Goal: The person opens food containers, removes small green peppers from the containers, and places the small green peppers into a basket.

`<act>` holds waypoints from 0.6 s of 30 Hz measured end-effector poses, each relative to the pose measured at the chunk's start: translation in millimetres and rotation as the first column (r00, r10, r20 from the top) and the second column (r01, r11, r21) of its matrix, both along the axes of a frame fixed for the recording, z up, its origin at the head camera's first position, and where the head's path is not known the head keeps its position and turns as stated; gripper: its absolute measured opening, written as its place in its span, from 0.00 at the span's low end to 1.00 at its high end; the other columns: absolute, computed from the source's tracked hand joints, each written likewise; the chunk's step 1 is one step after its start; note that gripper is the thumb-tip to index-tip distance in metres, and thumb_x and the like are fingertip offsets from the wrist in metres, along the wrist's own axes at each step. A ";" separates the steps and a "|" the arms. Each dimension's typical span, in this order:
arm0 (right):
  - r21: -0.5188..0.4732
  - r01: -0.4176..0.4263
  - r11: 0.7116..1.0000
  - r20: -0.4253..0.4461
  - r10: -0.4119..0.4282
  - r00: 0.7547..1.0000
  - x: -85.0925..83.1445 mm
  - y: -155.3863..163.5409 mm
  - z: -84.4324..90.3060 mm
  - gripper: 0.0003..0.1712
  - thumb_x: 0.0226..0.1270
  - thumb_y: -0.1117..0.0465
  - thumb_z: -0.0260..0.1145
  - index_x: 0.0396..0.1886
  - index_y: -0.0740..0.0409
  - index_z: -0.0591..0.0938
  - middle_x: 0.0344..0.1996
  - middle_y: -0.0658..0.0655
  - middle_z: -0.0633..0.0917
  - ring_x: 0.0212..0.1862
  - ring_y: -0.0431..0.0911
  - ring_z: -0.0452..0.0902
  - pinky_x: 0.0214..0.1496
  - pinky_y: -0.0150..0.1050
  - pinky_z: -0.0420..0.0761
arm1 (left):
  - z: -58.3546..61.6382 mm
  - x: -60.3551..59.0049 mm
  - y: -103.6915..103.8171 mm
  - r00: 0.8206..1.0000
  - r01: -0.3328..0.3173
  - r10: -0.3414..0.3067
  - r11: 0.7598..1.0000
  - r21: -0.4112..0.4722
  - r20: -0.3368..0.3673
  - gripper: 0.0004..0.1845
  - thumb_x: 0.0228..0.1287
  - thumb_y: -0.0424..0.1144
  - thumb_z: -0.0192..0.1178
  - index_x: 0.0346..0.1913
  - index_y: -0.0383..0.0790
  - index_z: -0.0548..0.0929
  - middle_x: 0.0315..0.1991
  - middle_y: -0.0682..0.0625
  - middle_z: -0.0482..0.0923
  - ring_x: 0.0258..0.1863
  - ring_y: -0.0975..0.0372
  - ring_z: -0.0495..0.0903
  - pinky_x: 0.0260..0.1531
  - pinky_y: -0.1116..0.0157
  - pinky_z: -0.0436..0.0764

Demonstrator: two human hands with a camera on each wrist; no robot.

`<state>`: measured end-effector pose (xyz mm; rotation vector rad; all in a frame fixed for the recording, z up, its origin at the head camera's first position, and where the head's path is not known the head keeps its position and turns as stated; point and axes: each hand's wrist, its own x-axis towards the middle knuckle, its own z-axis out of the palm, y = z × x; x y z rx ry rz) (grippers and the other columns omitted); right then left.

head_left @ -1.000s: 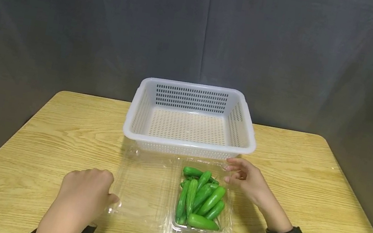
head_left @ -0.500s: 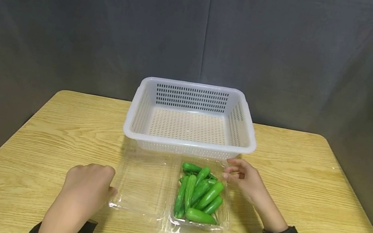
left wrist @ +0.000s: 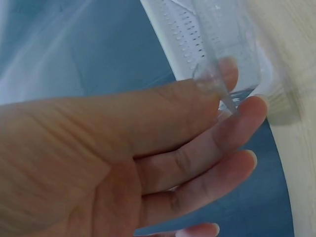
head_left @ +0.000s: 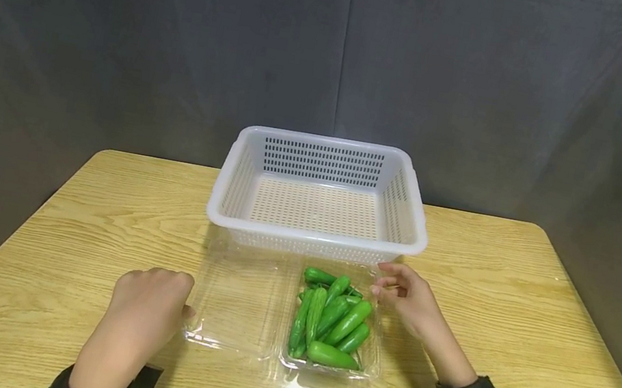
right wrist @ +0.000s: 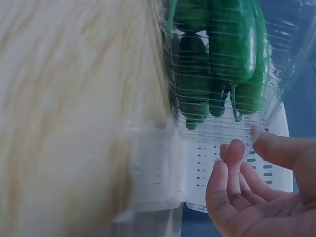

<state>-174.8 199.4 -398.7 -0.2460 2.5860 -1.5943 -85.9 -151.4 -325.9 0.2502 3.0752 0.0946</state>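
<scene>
Hands: both are on an open clear plastic clamshell box (head_left: 277,316) that lies just near of a white slotted basket (head_left: 313,239).
Left hand: the left hand (head_left: 148,304) pinches the near left corner of the box's empty lid half (head_left: 232,305); the left wrist view shows thumb and fingertips (left wrist: 247,116) closed on that clear edge.
Right hand: the right hand (head_left: 408,298) pinches the far right corner of the filled half, thumb and fingers (right wrist: 232,163) nipping the rim in the right wrist view.
Peppers: a heap of green peppers (head_left: 332,319) lies in the right half of the box, inside its walls.
Change: over the last second the box has slid away from the person, toward the basket; its near edge now sits farther up the wooden table (head_left: 515,313), and both hands have gone with it.
Meaning: the box looks to be on its way to the basket, which holds nothing; the peppers are not yet out of the box.
</scene>
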 end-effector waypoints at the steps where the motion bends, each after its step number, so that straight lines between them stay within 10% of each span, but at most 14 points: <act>1: 0.000 0.003 1.000 -0.003 -0.003 1.000 0.0 -0.2 -0.2 0.26 0.67 0.69 0.66 0.61 0.75 0.72 0.41 0.67 0.84 0.35 0.46 0.80 0.36 0.33 0.81 | -0.9 -0.3 -0.1 1.000 0.001 -0.001 1.000 0.000 0.005 0.10 0.53 0.39 0.74 0.30 0.37 0.85 0.18 0.52 0.77 0.17 0.61 0.69 0.20 0.60 0.74; 18: 0.070 0.017 0.997 -0.053 -0.014 0.999 2.9 -0.7 2.0 0.26 0.66 0.69 0.66 0.61 0.75 0.72 0.40 0.66 0.85 0.37 0.50 0.81 0.35 0.32 0.81 | -16.8 -7.6 -1.5 0.985 -0.050 0.042 0.998 0.046 0.167 0.10 0.59 0.39 0.71 0.34 0.33 0.85 0.16 0.53 0.71 0.17 0.61 0.69 0.21 0.64 0.69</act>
